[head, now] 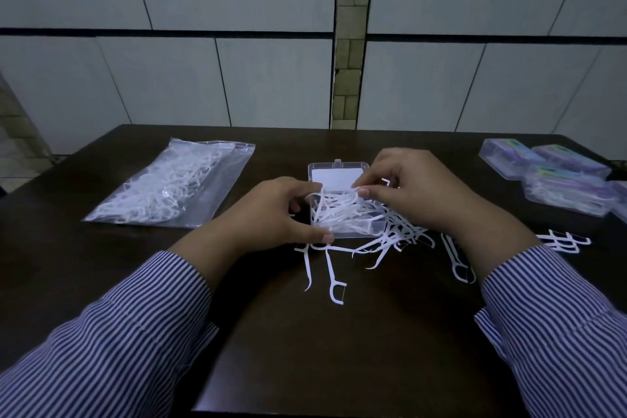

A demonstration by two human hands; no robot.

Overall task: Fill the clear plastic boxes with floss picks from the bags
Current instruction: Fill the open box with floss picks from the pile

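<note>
Long shirt sleeves [112,346] — blue-and-white pinstripes — buttoned cuffs, bare hands

A dark brown wooden surface [305,349] fills the lower half of the view. Beyond its far edge, at twelve o'clock, stands a wall of large pale tiles [169,78], split by a vertical strip of small beige tiles [347,44].

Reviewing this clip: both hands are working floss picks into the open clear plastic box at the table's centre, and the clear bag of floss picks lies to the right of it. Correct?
Not quite. The head view shows the clear zip bag of white floss picks lying left of the open clear plastic box, not right. The left hand and right hand are at the box as you say.
</note>
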